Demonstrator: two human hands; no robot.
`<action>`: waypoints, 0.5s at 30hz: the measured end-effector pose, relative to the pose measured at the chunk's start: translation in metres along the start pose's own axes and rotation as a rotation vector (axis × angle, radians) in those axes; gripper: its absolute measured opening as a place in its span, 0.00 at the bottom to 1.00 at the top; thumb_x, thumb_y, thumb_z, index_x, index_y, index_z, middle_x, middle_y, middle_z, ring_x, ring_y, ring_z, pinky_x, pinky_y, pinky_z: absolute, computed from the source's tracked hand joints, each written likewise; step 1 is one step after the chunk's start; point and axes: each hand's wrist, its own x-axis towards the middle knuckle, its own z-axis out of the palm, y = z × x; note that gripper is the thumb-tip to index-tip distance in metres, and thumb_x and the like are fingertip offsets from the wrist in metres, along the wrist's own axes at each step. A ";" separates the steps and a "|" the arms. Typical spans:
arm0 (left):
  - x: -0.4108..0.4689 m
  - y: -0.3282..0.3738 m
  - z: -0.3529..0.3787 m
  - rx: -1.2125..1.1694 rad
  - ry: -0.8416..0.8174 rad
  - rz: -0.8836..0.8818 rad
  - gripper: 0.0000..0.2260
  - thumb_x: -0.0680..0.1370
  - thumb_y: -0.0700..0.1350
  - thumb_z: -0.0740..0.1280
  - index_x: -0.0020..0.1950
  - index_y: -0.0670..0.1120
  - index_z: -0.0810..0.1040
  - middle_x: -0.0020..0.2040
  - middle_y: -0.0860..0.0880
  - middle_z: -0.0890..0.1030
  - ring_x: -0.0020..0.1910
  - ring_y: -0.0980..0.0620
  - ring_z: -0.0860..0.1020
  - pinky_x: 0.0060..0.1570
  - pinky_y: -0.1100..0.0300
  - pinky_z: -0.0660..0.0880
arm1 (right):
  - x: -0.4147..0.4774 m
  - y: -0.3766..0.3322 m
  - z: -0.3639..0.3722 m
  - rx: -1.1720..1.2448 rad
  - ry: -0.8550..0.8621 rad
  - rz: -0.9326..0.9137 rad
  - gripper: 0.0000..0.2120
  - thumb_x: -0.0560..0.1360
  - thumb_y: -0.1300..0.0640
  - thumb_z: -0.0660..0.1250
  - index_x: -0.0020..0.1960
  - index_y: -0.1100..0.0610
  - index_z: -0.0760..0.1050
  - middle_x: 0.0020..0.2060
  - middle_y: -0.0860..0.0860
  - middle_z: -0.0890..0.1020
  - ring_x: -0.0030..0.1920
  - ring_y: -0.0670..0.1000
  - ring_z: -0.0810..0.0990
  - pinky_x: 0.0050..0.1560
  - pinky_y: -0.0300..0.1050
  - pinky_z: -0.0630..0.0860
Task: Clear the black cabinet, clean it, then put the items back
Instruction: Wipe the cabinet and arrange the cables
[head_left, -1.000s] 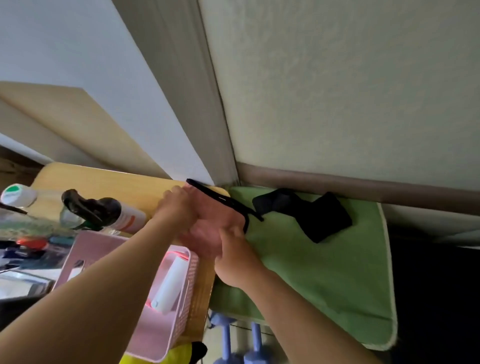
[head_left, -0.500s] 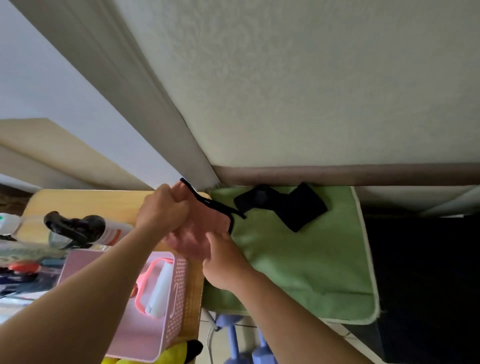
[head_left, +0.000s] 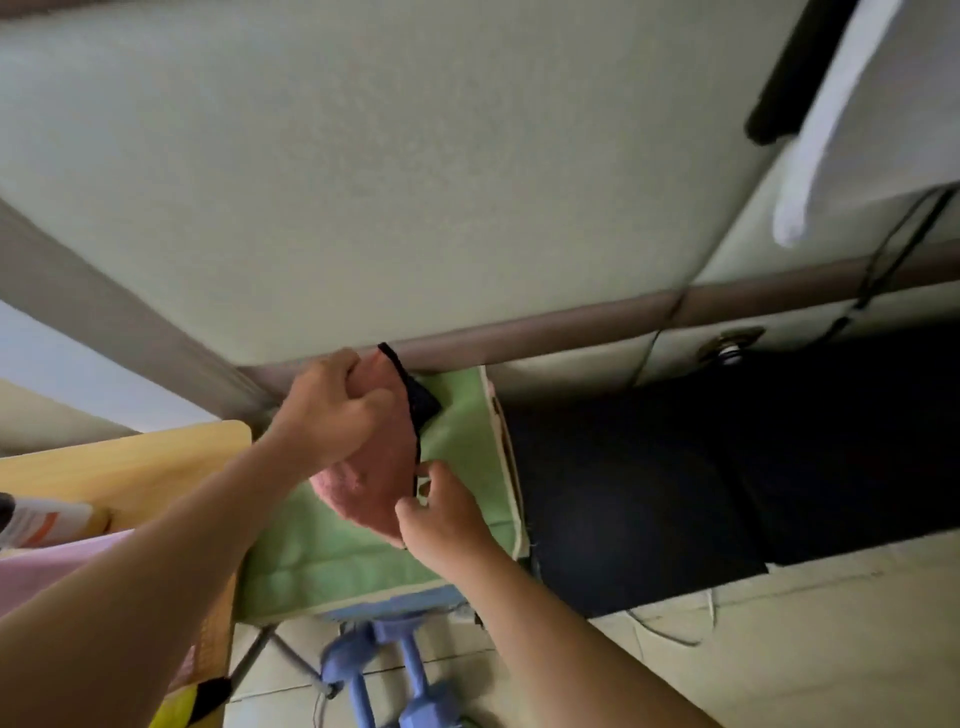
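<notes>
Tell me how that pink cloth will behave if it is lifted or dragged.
Probably floppy: the pink cloth bunches and folds where the left hand grips it. Likely light, since the right hand holds its black edging with only a fingertip pinch. Its fuzzy surface suggests it would drag rather than slide on the green mat.

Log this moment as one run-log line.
left hand grips pink cloth top | right hand pinches its black-trimmed edge | cloth held over green pad | dumbbells on floor below
</notes>
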 end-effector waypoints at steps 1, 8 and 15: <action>-0.007 0.017 0.015 -0.076 -0.011 -0.007 0.10 0.65 0.51 0.66 0.40 0.45 0.75 0.34 0.48 0.78 0.35 0.49 0.74 0.36 0.54 0.73 | -0.005 0.013 -0.017 0.044 0.035 0.044 0.17 0.78 0.53 0.61 0.67 0.53 0.70 0.60 0.54 0.78 0.58 0.56 0.79 0.57 0.51 0.78; -0.068 0.097 0.150 -0.614 -0.169 -0.282 0.10 0.77 0.51 0.70 0.51 0.44 0.81 0.46 0.43 0.85 0.48 0.44 0.83 0.50 0.49 0.81 | -0.046 0.126 -0.151 0.986 0.070 0.557 0.20 0.77 0.40 0.66 0.59 0.55 0.78 0.53 0.59 0.85 0.54 0.61 0.82 0.54 0.58 0.78; -0.089 0.098 0.225 -0.466 -0.265 -0.356 0.05 0.80 0.45 0.63 0.53 0.48 0.78 0.48 0.46 0.82 0.49 0.48 0.80 0.55 0.47 0.77 | -0.061 0.190 -0.230 0.975 0.352 0.507 0.10 0.76 0.68 0.66 0.57 0.63 0.79 0.49 0.62 0.85 0.51 0.60 0.84 0.49 0.54 0.82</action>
